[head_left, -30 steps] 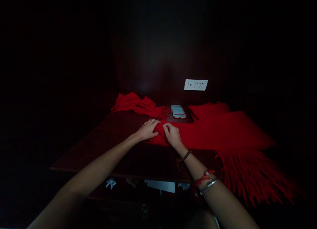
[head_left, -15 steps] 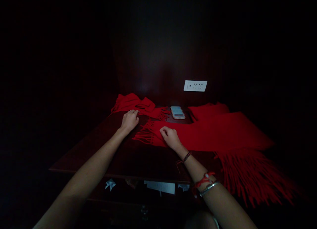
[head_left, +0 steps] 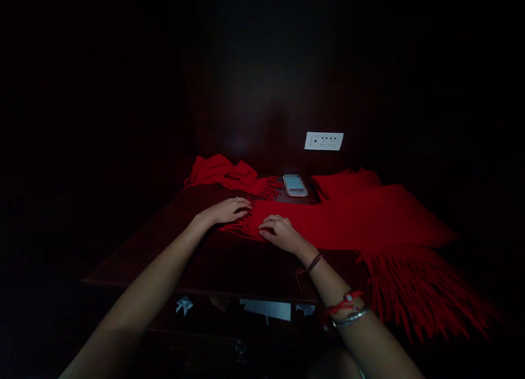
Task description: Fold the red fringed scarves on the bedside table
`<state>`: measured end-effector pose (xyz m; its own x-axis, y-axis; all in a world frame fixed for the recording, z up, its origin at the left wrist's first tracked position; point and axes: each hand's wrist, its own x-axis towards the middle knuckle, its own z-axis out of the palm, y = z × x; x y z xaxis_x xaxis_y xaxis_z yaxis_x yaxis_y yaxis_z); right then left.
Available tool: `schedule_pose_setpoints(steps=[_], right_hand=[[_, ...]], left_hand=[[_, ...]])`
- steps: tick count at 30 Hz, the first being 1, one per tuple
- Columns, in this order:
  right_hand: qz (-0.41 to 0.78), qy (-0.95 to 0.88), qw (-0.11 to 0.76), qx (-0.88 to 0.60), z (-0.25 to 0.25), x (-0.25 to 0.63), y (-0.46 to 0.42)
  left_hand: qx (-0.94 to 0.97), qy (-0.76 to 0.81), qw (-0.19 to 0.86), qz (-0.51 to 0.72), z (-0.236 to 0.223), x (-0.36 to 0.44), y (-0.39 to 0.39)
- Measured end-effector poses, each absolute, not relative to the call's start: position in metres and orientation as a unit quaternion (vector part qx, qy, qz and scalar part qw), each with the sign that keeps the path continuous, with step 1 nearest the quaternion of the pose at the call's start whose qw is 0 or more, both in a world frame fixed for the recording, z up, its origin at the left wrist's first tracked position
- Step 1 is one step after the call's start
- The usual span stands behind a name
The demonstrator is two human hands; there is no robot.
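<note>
A red fringed scarf (head_left: 348, 217) lies flat across the dark wooden tabletop, folded over itself toward the right. Its long fringe (head_left: 418, 291) hangs over the table's front at the right. At the scarf's left end, my left hand (head_left: 229, 210) rests over the short fringe (head_left: 241, 227), fingers stretched out and a ring on one of them. My right hand (head_left: 281, 231) lies on the scarf just right of that fringe, its fingers loosely bent and the thumb apart. Neither hand is closed on the cloth.
A second crumpled red fringed cloth (head_left: 223, 173) lies at the back left. Beside its fringe is a phone (head_left: 294, 185). On the back wall sits a white socket plate (head_left: 324, 141). Below the table edge, an open compartment holds white paper (head_left: 266, 309).
My left hand lifted off the scarf's end toward the back left, then came back onto the fringe. My right hand went from closed fingers to a looser, flatter pose on the scarf.
</note>
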<state>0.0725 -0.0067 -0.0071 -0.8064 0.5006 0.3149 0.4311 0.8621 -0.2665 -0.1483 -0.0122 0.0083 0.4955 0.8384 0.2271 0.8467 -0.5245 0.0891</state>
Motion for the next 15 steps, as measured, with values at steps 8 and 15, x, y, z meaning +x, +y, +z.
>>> schedule_pose_setpoints(steps=[8,15], right_hand=[[0.081,-0.95,0.113,-0.278,-0.012,0.075,-0.01],[0.098,-0.947,0.127,-0.278,-0.011,0.076,-0.006]], left_hand=[[-0.87,-0.484,0.006,-0.096,0.025,-0.145,-0.026],[-0.878,-0.471,-0.046,-0.065,0.026,-0.119,-0.035]])
